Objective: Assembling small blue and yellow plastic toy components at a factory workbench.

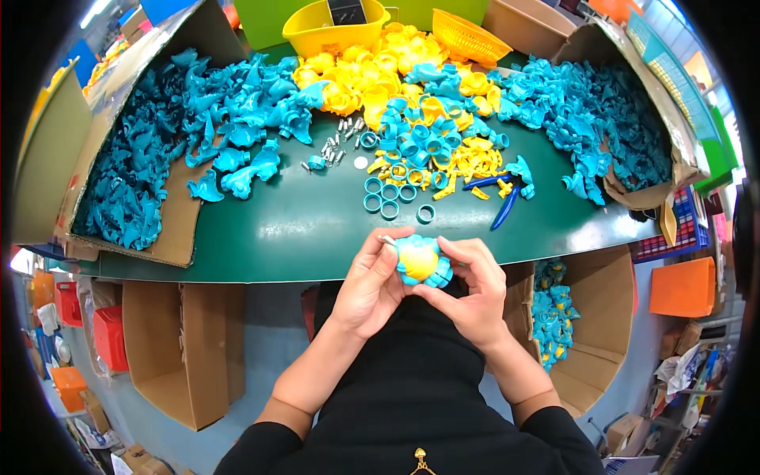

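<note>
Just past the table's front edge, a blue-and-yellow plastic toy piece [422, 263] is held between my two hands. My left hand [368, 285] is closed on its left side, and a small shiny metal piece [386, 240] shows at those fingertips. Thumb and fingers of my right hand [475, 289] grip the toy from the right. Beyond the hands, several blue rings [389, 209] lie on the green tabletop [301, 226]. A blue-handled hand tool [507, 207] rests to their right. Small metal parts [342, 142] are scattered farther back, beside a heap of small yellow pieces [473, 161].
Cardboard boxes of blue plastic shells [127, 190] [633, 134] lie on their sides at both table ends. Yellow shells [372, 79] and a yellow basin [336, 30] are at the back. Below the table, an open carton [594, 332] at right holds blue-and-yellow pieces; another carton [162, 340] stands left.
</note>
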`<state>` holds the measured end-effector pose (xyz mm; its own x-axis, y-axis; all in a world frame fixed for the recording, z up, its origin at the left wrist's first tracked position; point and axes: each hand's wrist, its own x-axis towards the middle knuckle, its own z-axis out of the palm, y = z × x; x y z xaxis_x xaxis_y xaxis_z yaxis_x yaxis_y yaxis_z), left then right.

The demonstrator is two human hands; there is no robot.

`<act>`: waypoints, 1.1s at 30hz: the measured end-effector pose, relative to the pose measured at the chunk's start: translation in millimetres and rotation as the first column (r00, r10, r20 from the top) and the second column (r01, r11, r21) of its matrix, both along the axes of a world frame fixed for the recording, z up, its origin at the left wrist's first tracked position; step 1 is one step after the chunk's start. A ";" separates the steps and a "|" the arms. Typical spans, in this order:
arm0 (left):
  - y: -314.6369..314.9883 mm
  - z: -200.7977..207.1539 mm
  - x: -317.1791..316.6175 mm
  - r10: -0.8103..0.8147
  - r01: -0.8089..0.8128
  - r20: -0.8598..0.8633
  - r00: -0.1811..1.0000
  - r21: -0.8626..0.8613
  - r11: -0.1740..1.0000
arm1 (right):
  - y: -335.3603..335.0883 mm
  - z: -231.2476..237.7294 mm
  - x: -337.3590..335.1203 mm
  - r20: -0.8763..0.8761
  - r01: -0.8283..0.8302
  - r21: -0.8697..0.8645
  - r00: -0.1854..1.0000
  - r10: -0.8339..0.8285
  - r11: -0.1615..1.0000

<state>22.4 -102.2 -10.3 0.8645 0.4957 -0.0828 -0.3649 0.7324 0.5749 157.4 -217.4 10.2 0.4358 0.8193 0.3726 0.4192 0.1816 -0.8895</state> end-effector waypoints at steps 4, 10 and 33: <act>-9.5 -3.5 3.3 0.102 -0.101 0.007 0.995 -0.024 0.995 | 1.4 -3.2 -0.7 -0.022 0.026 0.074 0.999 -0.025 0.997; -0.6 -14.5 10.2 0.031 -0.031 0.210 0.977 -0.007 1.000 | 3.7 5.4 9.5 -0.149 -0.029 0.104 0.988 0.045 0.994; 39.1 -30.2 7.5 0.586 -0.331 -0.169 0.793 0.687 0.647 | 58.0 -38.7 72.9 -0.445 -0.123 -0.044 0.891 0.091 0.991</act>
